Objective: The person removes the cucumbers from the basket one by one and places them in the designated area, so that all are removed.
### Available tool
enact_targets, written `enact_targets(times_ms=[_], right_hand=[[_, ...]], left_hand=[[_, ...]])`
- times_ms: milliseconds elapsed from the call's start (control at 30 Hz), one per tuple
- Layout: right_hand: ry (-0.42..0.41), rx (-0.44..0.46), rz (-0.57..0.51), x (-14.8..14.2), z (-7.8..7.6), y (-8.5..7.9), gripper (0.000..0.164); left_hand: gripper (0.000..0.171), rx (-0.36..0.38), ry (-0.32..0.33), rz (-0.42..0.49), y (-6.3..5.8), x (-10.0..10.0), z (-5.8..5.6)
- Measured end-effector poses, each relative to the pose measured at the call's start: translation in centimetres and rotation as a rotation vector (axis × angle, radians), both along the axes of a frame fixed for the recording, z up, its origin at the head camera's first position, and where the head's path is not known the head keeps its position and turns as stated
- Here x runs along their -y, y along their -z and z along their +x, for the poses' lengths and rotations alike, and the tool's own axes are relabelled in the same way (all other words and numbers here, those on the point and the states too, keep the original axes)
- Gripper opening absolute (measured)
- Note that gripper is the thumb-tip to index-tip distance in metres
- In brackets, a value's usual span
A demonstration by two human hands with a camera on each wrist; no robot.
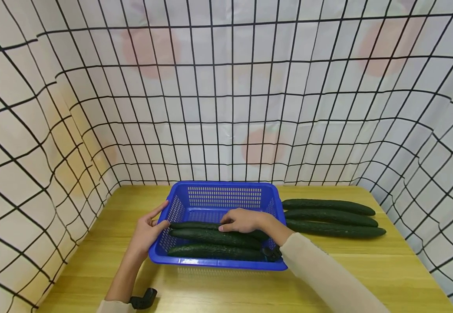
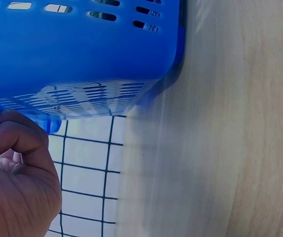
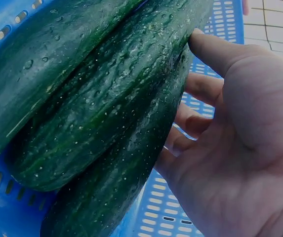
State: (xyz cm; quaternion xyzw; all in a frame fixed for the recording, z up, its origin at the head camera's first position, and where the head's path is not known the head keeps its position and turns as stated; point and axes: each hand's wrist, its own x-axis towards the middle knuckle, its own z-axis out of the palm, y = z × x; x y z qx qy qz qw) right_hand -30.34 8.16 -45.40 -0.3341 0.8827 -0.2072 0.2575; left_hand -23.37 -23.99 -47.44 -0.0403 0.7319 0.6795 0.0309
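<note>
Three dark green cucumbers lie side by side in a blue plastic basket [image 1: 218, 262]. My left hand [image 1: 148, 230] holds the basket's left rim, its thumb over the edge; the left wrist view shows its fingers curled there. Inside the basket, my right hand [image 1: 242, 220] grips the farthest cucumber [image 1: 195, 225]. In the right wrist view, the fingers of that hand [image 3: 250, 118] bend behind this cucumber [image 3: 126, 173], and the thumb touches the middle cucumber [image 3: 101, 108]. The nearest cucumber [image 1: 214, 251] rests along the front wall, apart from my hands.
Three more cucumbers [image 1: 329, 215] lie together on the wooden table [image 1: 351, 265], right of the basket. A white wall covering with black grid lines [image 1: 232, 108] encloses the back and sides. Black wrist devices [image 1: 144, 299] sit at both wrists.
</note>
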Motion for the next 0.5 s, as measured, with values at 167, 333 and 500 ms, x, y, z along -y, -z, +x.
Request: enact_targets(times_ms=[167,333,500], right_hand=[[0.009,-0.020,-0.036,-0.02,-0.13,-0.01,0.038],[0.060,-0.015,-0.140,-0.20,-0.20,-0.10,0.039],[0.087,-0.059,-0.207,-0.42,-0.22,-0.56,0.045]], left_hand=[[0.068,-0.002,0.002,0.005,0.04,0.01,0.01],[0.067,-0.003,0.001,0.006,0.09,0.01,0.04],[0.067,-0.006,-0.004,0.000,0.16,-0.03,0.05]])
